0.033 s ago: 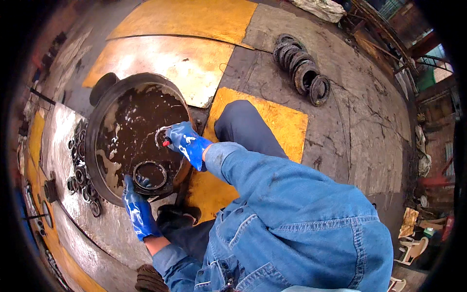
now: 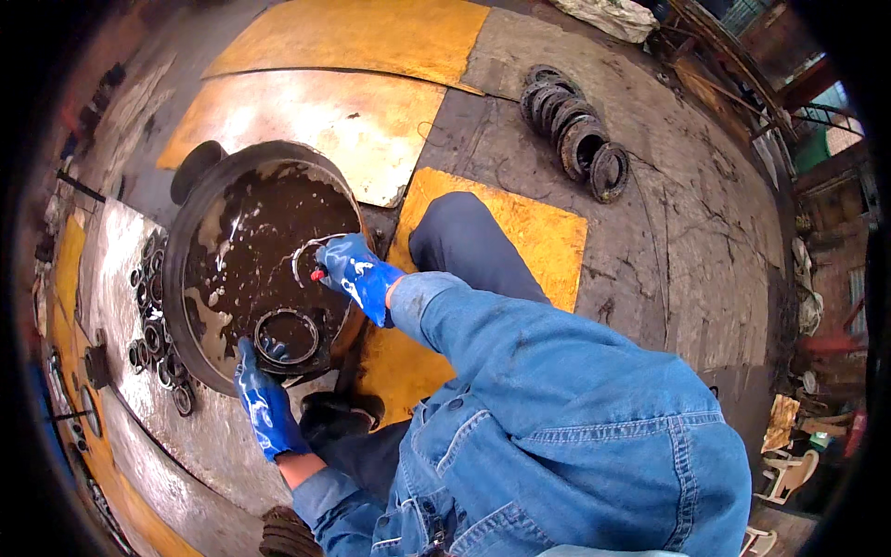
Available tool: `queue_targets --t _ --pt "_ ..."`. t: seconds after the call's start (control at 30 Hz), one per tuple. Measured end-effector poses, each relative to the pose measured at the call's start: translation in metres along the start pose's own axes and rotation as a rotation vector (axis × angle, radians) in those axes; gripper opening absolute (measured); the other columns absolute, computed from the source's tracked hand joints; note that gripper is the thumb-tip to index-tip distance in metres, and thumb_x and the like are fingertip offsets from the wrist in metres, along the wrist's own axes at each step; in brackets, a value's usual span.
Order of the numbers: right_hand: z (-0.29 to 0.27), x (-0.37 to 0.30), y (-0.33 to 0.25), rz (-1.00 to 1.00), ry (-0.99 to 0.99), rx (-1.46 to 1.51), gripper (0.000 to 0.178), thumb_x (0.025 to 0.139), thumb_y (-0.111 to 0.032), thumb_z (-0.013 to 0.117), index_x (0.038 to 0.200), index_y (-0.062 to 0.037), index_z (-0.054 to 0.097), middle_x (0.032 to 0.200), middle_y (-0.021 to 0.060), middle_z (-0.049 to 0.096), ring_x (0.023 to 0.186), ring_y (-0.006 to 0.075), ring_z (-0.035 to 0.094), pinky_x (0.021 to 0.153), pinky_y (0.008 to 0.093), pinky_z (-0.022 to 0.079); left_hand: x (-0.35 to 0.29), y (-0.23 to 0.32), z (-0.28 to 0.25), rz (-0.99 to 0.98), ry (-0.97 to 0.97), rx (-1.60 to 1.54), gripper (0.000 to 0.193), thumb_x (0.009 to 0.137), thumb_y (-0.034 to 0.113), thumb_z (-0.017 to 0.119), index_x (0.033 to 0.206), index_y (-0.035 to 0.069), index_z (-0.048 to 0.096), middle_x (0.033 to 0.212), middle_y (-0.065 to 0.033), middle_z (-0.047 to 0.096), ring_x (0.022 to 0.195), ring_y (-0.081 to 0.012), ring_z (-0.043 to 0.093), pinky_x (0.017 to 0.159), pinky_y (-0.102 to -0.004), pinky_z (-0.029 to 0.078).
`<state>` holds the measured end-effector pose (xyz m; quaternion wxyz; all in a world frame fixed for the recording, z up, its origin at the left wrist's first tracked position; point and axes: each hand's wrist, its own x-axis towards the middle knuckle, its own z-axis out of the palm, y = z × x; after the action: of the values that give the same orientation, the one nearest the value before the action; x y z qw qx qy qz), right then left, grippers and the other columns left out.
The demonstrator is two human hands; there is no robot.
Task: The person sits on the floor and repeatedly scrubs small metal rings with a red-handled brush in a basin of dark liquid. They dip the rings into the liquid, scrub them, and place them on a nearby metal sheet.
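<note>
Low over the near side of a round metal tub [image 2: 197,348] of dark brown liquid, my left hand [image 2: 264,408], in a wet blue glove, grips a dark metal ring [image 2: 286,312]. The thumb stays outside the ring while blue fingertips show through its opening. My right hand [image 2: 357,277], gloved alike, is closed over the tub's right side. From it a thin, pale curved piece [image 2: 295,265] arcs out above the liquid, with a small red part [image 2: 318,275] beside the fingers. Its kind is unclear. Foam patches float on the liquid.
Several small dark rings [image 2: 153,339] lie on the floor left of the tub. Farther off at the right, a row of larger black rings [image 2: 583,148] leans over. Yellow sheets [image 2: 334,37] cover parts of the floor. My knee [image 2: 464,232] is close to the tub's right side.
The pale curved piece at my right hand shows a slightly wider arc. Both hands and the ring stay almost in place.
</note>
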<state>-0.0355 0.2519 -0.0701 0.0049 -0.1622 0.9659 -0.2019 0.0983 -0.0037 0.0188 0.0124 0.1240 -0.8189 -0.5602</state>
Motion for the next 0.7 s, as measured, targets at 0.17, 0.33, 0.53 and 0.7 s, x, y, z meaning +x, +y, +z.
queue_targets --t 0.17,0.33,0.53,0.7 --pt "0.012 0.004 0.004 0.037 -0.06 -0.036 0.034 0.083 -0.043 0.078 0.106 -0.0179 0.076 0.105 0.0078 0.077 0.097 0.0313 0.075 0.081 0.0459 0.057 0.005 -0.005 0.001 -0.256 -0.002 -0.372 0.06 0.109 0.049 0.056 0.128 -0.006 0.068 0.114 -0.0149 0.076 0.099 -0.0225 0.073 0.091 -0.036 0.057" --pt "0.003 0.0 0.003 0.029 -0.071 -0.023 0.035 0.085 -0.045 0.077 0.107 -0.0183 0.076 0.109 0.0067 0.077 0.102 0.0319 0.075 0.084 0.0461 0.055 0.01 -0.009 0.001 -0.269 -0.03 -0.442 0.058 0.108 0.049 0.057 0.131 -0.004 0.067 0.117 -0.0144 0.075 0.1 -0.024 0.072 0.09 -0.0372 0.057" --pt "-0.003 0.004 0.0 0.032 -0.18 -0.063 0.038 0.086 -0.046 0.076 0.11 -0.0167 0.074 0.111 0.0063 0.076 0.102 0.0278 0.074 0.085 0.0464 0.055 0.022 -0.026 -0.002 -0.311 -0.043 -0.489 0.057 0.109 0.047 0.056 0.136 -0.003 0.064 0.123 -0.0129 0.073 0.102 -0.0226 0.071 0.095 -0.0379 0.056" --pt "0.001 0.002 -0.001 0.06 -0.132 -0.069 0.036 0.085 -0.046 0.076 0.107 -0.0172 0.073 0.104 0.0046 0.075 0.102 0.0248 0.074 0.083 0.0452 0.054 0.02 -0.025 -0.001 -0.283 -0.054 -0.459 0.059 0.111 0.046 0.052 0.142 -0.003 0.061 0.132 -0.0121 0.069 0.112 -0.022 0.068 0.1 -0.0367 0.054"
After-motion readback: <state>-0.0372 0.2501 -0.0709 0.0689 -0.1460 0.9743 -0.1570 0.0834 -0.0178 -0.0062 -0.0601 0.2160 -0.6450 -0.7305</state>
